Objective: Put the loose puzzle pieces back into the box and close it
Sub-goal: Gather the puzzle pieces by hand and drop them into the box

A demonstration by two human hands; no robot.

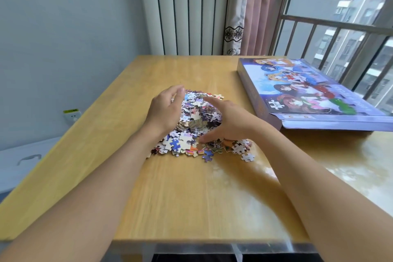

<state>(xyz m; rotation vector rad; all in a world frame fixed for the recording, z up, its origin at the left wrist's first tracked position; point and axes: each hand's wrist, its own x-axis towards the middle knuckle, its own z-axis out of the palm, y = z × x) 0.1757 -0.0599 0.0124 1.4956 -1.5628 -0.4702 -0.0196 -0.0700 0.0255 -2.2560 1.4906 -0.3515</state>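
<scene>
A heap of loose puzzle pieces (196,117) lies in the middle of the wooden table (180,187). My left hand (164,108) cups the heap's left side, fingers curved and apart. My right hand (223,121) presses against the heap's right side, thumb down among the pieces. Neither hand has lifted any pieces. A few stray pieces (247,157) lie at the heap's near right edge. The flat purple puzzle box (297,89) with cartoon artwork lies at the right of the table, with its end flap (331,124) open toward me.
A window with metal bars (340,34) runs along the right, just behind the box. A pink curtain (255,13) hangs at the back. The table's left edge drops to a wall with a socket (72,115) and a white bin (23,159).
</scene>
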